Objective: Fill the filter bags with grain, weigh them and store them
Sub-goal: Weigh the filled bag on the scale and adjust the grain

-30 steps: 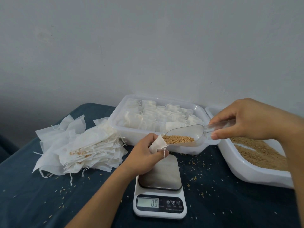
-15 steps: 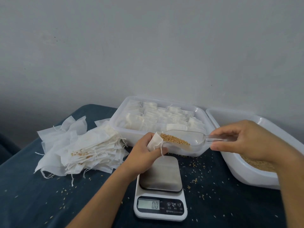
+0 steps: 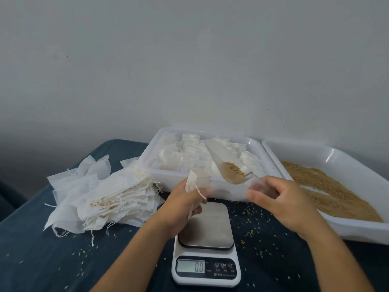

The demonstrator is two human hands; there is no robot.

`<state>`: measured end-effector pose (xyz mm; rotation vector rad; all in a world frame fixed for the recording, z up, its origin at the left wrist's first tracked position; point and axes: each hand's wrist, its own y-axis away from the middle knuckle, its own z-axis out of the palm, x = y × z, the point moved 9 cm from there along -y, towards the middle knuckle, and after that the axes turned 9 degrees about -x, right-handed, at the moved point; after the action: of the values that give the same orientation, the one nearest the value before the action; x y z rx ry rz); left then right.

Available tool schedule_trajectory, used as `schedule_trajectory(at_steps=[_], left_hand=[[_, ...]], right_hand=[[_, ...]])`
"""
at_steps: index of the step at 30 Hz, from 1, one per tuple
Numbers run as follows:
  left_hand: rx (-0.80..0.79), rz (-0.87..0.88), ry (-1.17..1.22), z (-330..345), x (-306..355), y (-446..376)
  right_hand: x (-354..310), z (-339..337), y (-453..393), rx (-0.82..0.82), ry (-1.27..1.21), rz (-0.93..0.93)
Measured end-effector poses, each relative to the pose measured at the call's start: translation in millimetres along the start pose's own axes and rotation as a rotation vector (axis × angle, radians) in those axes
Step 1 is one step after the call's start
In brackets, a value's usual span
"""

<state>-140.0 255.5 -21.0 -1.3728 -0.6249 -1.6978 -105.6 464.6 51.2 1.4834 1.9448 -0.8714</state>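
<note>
My left hand (image 3: pixel 185 202) grips a small white filter bag (image 3: pixel 197 180) with a drawstring, held above the scale (image 3: pixel 206 245). My right hand (image 3: pixel 282 199) holds the handle of a clear plastic scoop (image 3: pixel 225 163). The scoop tilts up and away from the bag, with some grain left near its handle end. The scale's steel plate is bare and its display reads 0.0. A white tray of loose grain (image 3: pixel 332 186) lies at the right.
A white bin (image 3: pixel 168 182) at the back holds several filled bags. A heap of flat filter bags (image 3: pixel 105 194) lies at the left on the dark blue cloth. Stray grains dot the cloth around the scale. A plain wall stands behind.
The scoop's mouth was at the bag's opening; it has now tipped up and back, away from the bag. My right hand dropped lower and nearer, and less grain lies in the scoop.
</note>
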Motion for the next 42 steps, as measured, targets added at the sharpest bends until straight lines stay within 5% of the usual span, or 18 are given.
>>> schedule_trajectory(at_steps=[7, 16, 21, 25, 27, 33, 42], left_hand=[[-0.304, -0.081, 0.227, 36.3, -4.6, 7.2], [-0.446, -0.109, 0.300, 52.5, -5.6, 13.4], [-0.324, 0.082, 0.186, 33.9, 12.5, 2.7], [0.064, 0.202, 0.007, 0.8, 22.8, 0.8], [0.133, 0.225, -0.099, -4.4, 26.0, 3.1], [0.158, 0.255, -0.239, -4.5, 34.0, 5.4], [0.060, 0.140, -0.148, 1.3, 22.6, 3.6]], right_hand=[[-25.8, 38.8, -16.1, -0.131, -0.213, -0.069], [-70.1, 50.5, -26.8, -0.200, -0.294, -0.228], [-83.6, 32.5, -28.5, -0.067, -0.173, -0.259], [-81.4, 22.2, -32.1, 0.008, -0.140, -0.236], [-76.3, 19.3, -34.4, 0.029, -0.114, -0.215], [-61.2, 15.8, -34.8, 0.087, -0.061, -0.158], [-51.5, 13.8, -34.8, 0.108, -0.117, -0.176]])
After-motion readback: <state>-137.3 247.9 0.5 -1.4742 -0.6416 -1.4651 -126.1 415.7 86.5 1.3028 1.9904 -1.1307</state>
